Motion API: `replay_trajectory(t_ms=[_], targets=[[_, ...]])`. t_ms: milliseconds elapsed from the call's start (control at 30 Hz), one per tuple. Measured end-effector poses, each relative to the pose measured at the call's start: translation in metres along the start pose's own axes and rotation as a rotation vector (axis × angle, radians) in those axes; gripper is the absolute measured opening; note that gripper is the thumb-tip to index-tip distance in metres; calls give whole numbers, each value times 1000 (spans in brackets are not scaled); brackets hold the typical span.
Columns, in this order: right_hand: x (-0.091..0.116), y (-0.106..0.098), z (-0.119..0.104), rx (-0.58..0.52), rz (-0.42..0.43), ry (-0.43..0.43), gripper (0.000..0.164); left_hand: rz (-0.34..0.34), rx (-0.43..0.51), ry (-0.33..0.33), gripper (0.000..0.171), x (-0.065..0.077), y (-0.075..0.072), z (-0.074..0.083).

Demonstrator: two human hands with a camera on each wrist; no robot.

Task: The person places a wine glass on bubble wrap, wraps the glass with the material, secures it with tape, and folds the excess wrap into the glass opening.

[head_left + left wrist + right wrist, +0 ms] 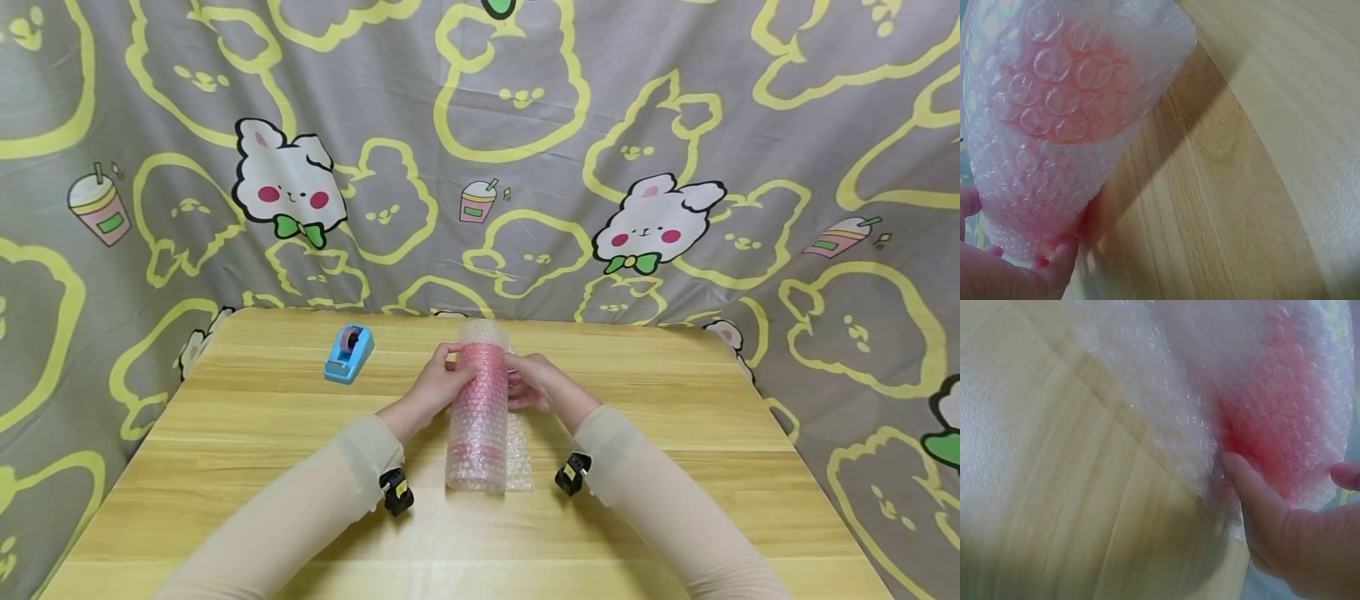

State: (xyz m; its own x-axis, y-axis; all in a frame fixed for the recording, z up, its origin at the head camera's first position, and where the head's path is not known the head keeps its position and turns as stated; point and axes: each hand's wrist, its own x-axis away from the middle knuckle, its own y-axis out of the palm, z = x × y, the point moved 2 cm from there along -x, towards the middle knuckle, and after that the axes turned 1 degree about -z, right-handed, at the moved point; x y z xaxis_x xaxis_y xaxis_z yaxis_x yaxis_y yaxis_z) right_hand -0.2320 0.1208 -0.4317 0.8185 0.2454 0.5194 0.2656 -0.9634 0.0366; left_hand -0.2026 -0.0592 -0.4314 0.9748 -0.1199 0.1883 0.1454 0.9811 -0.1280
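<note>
A long roll of bubble wrap (477, 417) lies on the table, pointing away from me, with something pink showing through its layers. What the pink thing is, I cannot tell. Along the roll's right side a flat flap of bubble wrap (519, 454) rests on the wood. My left hand (442, 382) grips the far half from the left, its thumb on the wrap (1054, 100). From the right, my right hand (538, 382) holds the same stretch; in the right wrist view its thumb and a finger lie against the wrap (1279, 412). Some fingertips are hidden.
A blue tape dispenser (349, 354) with a roll of tape stands at the back left of the wooden table (247, 467). Behind the table and along both sides hangs a grey curtain (405, 83) with cartoon prints.
</note>
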Motion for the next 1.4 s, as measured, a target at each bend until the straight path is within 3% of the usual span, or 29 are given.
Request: replay_trajectory(t_ms=[233,400,800,1100,1233,1400], targets=[[-2,-1,1,-18,0,-4,36,-3,1,-1,47,1,2,1],[0,-2,-1,-38,9,2,27,5,-3,4,48,1,3,3],[3,-6,-4,15,38,-12,15,26,-48,31,51,4,7,5],[-1,-10,-3,53,40,-3,5,37,-67,15,50,2,9,4],[0,-10,-3,58,50,11,14,46,-74,25,49,2,10,4],[4,-11,-7,72,53,13,39,65,-87,33,49,2,11,3]])
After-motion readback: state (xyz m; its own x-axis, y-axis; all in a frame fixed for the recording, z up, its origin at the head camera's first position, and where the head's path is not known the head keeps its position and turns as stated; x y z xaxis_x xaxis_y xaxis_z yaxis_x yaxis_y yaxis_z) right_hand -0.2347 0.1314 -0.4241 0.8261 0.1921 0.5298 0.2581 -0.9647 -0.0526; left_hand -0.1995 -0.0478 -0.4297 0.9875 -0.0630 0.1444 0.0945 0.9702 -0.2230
